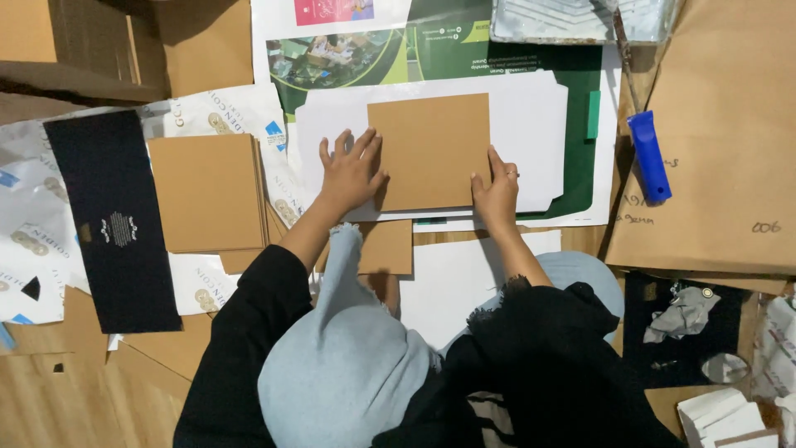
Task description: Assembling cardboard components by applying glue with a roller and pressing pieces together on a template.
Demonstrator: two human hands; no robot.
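Two hands press a brown card rectangle (429,149) flat onto a white die-cut sheet (531,133), likely to seat it squarely. Left hand (352,170) lies spread, open-palmed, on its left edge; right hand (496,192) pins its lower right corner with released, flat fingers.

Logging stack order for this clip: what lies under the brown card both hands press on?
The brown card lies on a white die-cut sheet, itself on a green printed poster. The sheet's middle is covered by the card.
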